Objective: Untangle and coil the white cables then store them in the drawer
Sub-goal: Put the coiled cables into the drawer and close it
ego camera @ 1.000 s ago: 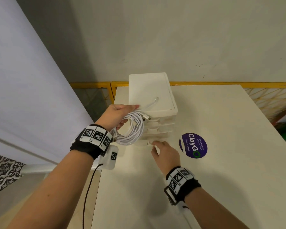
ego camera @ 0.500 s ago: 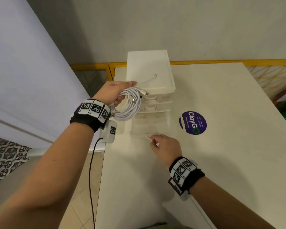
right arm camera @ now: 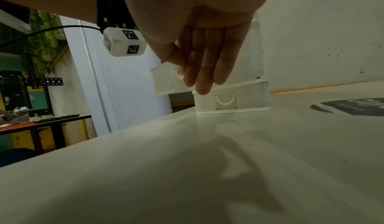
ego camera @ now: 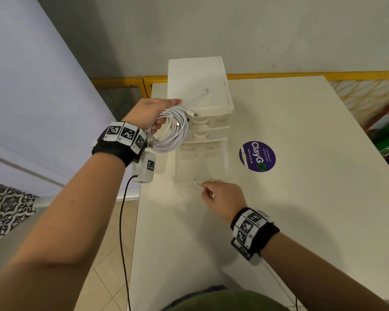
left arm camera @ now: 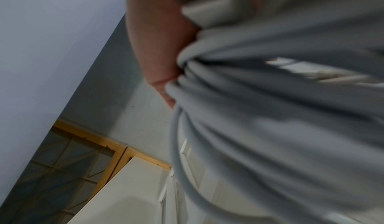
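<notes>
My left hand grips a coil of white cables beside the white drawer unit; some plug ends stick out over the unit's top. Up close in the left wrist view, the cable loops fill the picture under my thumb. One clear drawer is pulled out toward me. My right hand pinches its small white handle with thumb and forefinger. In the right wrist view the handle sits behind my fingers, and the bottom drawer below is closed.
The unit stands at the far left of a white table, whose left edge drops to a tiled floor. A purple round sticker lies right of the drawers. A yellow railing and a wall run behind.
My right hand has drawn the drawer out toward me by its handle. The left hand has kept the cable coil beside the unit.
</notes>
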Demonstrator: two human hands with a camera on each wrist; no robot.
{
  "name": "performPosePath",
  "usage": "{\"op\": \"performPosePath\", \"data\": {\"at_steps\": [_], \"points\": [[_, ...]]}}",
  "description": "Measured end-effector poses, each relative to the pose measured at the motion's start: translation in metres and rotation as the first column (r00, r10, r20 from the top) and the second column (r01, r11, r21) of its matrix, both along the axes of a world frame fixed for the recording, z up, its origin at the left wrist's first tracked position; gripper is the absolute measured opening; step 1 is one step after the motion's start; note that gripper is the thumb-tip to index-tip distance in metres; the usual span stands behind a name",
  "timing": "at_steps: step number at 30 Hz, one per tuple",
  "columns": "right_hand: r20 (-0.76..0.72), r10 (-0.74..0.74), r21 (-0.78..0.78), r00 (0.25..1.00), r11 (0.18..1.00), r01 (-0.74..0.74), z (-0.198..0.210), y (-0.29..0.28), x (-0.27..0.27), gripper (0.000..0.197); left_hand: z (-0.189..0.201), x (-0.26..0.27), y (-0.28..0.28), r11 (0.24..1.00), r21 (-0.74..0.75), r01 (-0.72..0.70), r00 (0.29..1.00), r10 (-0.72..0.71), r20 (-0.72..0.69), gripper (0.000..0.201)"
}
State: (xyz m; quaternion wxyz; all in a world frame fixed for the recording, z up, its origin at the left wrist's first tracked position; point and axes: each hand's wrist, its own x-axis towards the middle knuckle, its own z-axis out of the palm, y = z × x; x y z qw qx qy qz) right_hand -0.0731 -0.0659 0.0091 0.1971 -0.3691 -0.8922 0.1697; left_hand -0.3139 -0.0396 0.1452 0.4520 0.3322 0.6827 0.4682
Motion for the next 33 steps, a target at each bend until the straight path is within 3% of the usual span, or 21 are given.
{"op": "performPosePath", "data": {"at_steps": [5,8,11,13,17,19,20,23,26,29,33], "points": [[0.005,0.05,-0.082,0.999,0.995,-0.05,0.008,0.002,0.005,0.033,0.006,0.004,-0.005,1.0,0.02,-0.005,0.995,0.007,-0.097,0.05],[-0.197,0.003,-0.071,0.98,0.997,-0.017,0.023,0.007,0.012,0.031,0.009,0.004,-0.018,0.992,0.123,-0.034,0.992,0.048,-0.116,0.032],[-0.5,-0.038,-0.009,0.865,0.999,0.039,0.052,0.027,0.017,0.022,0.014,0.012,-0.035,0.982,0.189,0.022,0.99,0.005,-0.143,0.027],[-0.563,-0.013,0.048,0.826,0.998,0.049,0.076,0.042,0.015,0.03,0.015,0.026,-0.044,0.969,0.219,0.116,0.979,-0.074,-0.189,0.029],[-0.392,0.189,-0.058,0.9,0.972,-0.229,0.103,0.056,-0.002,0.065,0.004,0.055,-0.038,0.944,0.203,0.261,0.947,-0.208,-0.246,0.025],[-0.415,0.224,-0.248,0.882,0.905,-0.346,0.095,0.054,-0.013,0.059,-0.006,0.067,-0.027,0.952,0.23,0.204,0.965,-0.156,-0.21,0.031],[-0.471,0.171,-0.338,0.865,0.872,-0.356,0.089,0.052,-0.016,0.052,-0.011,0.071,-0.022,0.961,0.237,0.141,0.977,-0.096,-0.193,0.035],[-0.526,-0.118,-0.58,0.842,0.774,-0.254,0.067,0.051,-0.017,0.057,-0.034,0.073,-0.008,0.987,0.145,-0.067,0.981,0.092,-0.173,0.044],[-0.423,-0.243,-0.74,0.873,0.649,-0.178,0.056,0.054,-0.021,0.071,-0.059,0.076,0.001,0.994,0.031,-0.101,0.965,0.106,-0.24,0.053],[-0.253,-0.256,-0.682,0.933,0.731,0.015,0.046,0.065,-0.029,0.059,-0.075,0.085,0.008,0.992,-0.071,-0.103,0.957,0.08,-0.28,0.057],[-0.093,-0.274,-0.531,0.957,0.827,0.185,0.045,0.075,-0.035,0.041,-0.078,0.088,0.013,0.982,-0.167,-0.091,0.957,0.04,-0.288,0.059]]}}
